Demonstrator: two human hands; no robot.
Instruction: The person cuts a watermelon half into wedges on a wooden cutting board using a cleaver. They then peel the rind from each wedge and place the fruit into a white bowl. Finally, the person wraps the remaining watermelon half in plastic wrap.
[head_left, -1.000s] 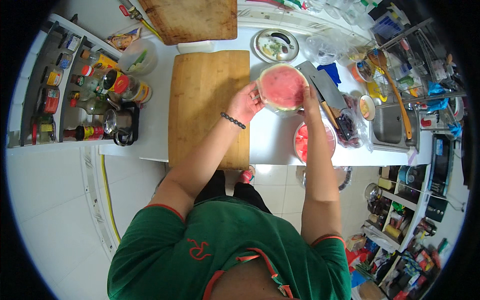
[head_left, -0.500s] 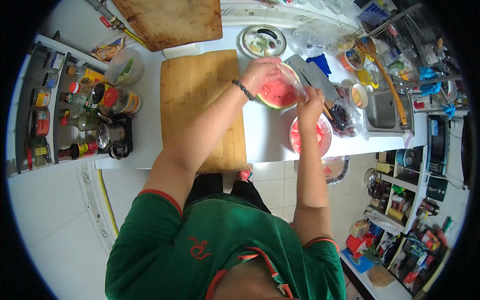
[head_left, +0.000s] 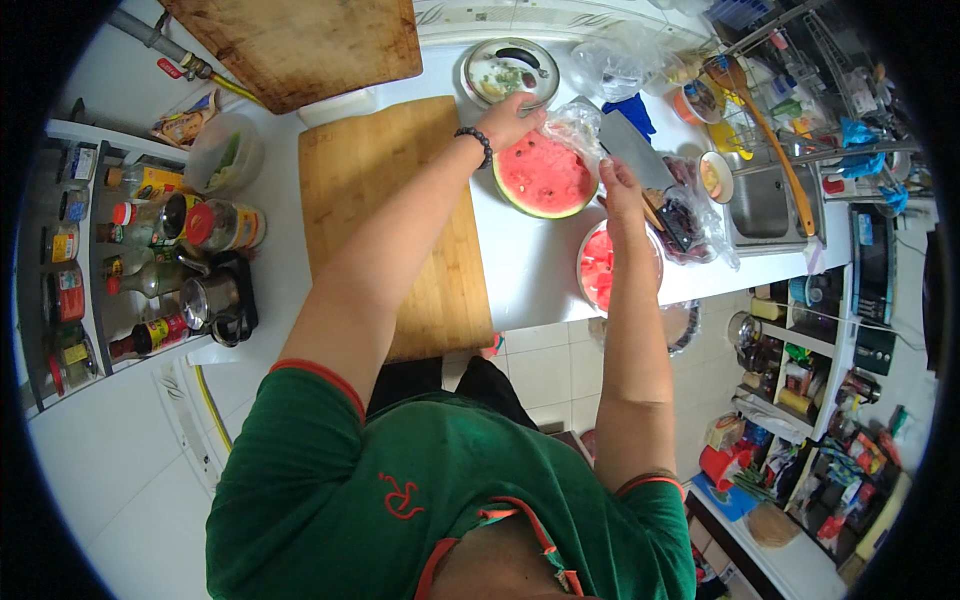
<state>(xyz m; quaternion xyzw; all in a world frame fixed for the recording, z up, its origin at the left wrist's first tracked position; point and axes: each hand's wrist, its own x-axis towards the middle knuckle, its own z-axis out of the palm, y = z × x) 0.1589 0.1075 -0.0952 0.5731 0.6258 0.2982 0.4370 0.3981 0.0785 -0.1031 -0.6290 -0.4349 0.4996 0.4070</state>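
A cut watermelon half sits on the white counter, its red face up, right of the wooden cutting board. Crumpled clear plastic wrap lies bunched across its far edge. My left hand, a dark beaded bracelet at the wrist, is closed on the wrap at the fruit's far left side. At the right rim my right hand pinches the wrap's other side. Under my right forearm stands a round tub of red watermelon chunks, partly hidden. A cleaver with a broad grey blade lies just beyond my right hand.
Behind the fruit lies a glass pot lid. A bag of dark fruit, a small bowl and a sink are at right. Jars and bottles crowd the left shelf. Another board leans on the back wall.
The wrap has gone from stretched between my hands to bunched at the melon's far edge, baring more red flesh. My right hand has shifted slightly right. The whole view has tilted a little.
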